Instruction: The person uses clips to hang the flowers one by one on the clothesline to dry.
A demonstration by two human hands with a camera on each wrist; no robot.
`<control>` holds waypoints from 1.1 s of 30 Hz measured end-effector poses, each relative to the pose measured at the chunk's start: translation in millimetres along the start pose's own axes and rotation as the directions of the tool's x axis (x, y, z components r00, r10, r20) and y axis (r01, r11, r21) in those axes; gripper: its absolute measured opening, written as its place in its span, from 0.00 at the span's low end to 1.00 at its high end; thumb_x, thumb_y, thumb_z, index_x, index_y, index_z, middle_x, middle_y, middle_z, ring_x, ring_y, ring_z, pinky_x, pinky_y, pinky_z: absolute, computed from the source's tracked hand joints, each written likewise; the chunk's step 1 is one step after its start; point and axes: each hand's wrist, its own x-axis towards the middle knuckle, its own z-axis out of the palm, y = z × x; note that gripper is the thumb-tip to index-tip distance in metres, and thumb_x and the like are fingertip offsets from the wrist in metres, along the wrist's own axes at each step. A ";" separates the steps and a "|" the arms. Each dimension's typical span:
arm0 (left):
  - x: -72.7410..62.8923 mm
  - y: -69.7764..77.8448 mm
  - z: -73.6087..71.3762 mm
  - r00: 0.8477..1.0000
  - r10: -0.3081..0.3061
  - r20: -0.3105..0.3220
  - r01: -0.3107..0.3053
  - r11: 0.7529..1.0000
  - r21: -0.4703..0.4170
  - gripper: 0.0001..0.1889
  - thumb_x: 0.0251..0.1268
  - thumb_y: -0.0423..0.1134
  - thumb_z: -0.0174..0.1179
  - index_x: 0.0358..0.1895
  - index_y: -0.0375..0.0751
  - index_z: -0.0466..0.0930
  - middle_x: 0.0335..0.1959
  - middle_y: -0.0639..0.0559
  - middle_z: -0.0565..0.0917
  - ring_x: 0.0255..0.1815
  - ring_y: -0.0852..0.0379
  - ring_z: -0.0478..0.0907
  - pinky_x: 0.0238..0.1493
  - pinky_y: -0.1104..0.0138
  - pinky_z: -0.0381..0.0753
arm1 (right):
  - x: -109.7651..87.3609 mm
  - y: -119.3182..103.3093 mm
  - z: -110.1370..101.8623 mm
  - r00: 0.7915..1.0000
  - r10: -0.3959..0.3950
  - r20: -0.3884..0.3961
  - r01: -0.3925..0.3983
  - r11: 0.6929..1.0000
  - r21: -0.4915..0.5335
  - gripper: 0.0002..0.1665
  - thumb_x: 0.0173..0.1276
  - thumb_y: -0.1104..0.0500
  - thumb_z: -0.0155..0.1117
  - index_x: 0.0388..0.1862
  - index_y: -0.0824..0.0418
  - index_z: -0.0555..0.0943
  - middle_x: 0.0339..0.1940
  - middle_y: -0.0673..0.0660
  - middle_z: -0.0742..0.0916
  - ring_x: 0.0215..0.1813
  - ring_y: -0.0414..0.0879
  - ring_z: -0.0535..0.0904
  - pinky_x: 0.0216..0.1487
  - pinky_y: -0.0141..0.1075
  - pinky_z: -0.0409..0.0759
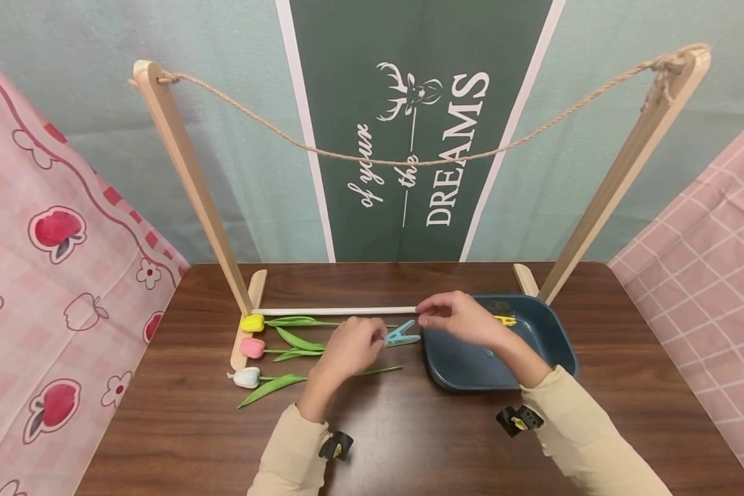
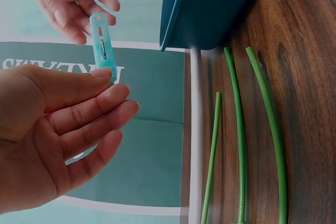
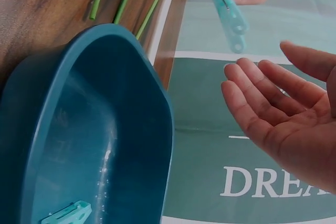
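Observation:
My left hand (image 1: 355, 344) pinches a light-blue clothespin (image 1: 401, 335) by one end, between thumb and fingertips. In the left wrist view the clothespin (image 2: 103, 48) points away from the thumb, its metal spring showing. Just beyond its free end is my right hand (image 1: 461, 318), fingers spread and slightly bent. The right wrist view shows that palm (image 3: 299, 108) with nothing in it and a gap to the clothespin (image 3: 229, 19). Below the right hand sits a dark blue basin (image 1: 437, 368); another light-blue clothespin (image 3: 68, 214) and a yellow clothespin (image 1: 505, 320) lie in it.
Yellow (image 1: 252, 322), pink (image 1: 252, 347) and white (image 1: 246, 377) artificial tulips lie at left, stems pointing right. A white rod (image 1: 341, 311) runs behind them. A twine rope (image 1: 403, 162) sags between two wooden posts (image 1: 192, 179) standing toward the table's back.

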 end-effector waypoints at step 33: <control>-2.9 1.2 -2.2 1.000 -0.010 -0.019 0.009 0.999 -0.031 0.02 0.58 0.33 0.60 0.29 0.38 0.80 0.20 0.56 0.77 0.19 0.64 0.66 0.23 0.71 0.68 | 1.2 13.0 10.7 0.998 -0.037 0.056 0.038 0.999 -0.031 0.17 0.57 0.64 0.66 0.44 0.71 0.76 0.31 0.53 0.82 0.35 0.44 0.78 0.36 0.33 0.76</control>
